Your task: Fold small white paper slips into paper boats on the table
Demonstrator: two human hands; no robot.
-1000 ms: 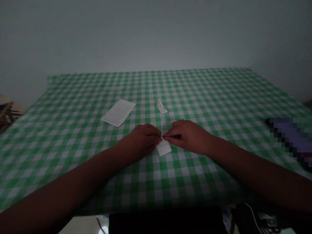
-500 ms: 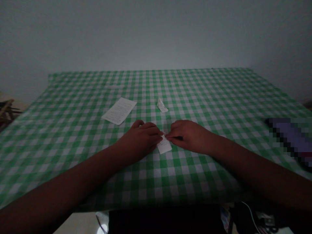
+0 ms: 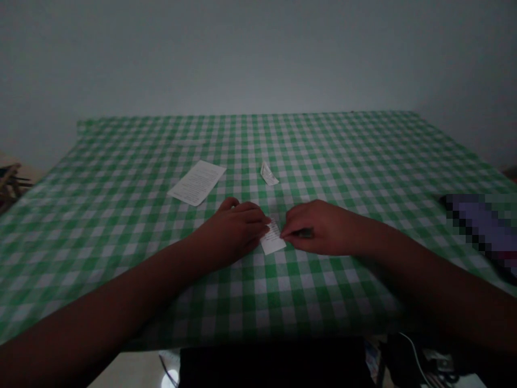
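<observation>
A small printed piece of paper lies on the checked cloth between my two hands. My left hand rests at its left edge, fingers bent and their tips pressing on the paper. On the other side, my right hand has thumb and forefinger pinched together at the paper's right edge. Part of the paper is hidden under the left fingers. Beyond the hands stands a small folded paper, its left side raised. A larger printed sheet lies flat to the far left of it.
A green and white checked tablecloth covers the table, which reaches back to a plain wall. At the right edge lies a dark, partly pixelated object. Cables hang or lie below the table at the lower right.
My right hand has slid slightly right and down along the small paper's right edge, uncovering more of its print. The left hand stays in place.
</observation>
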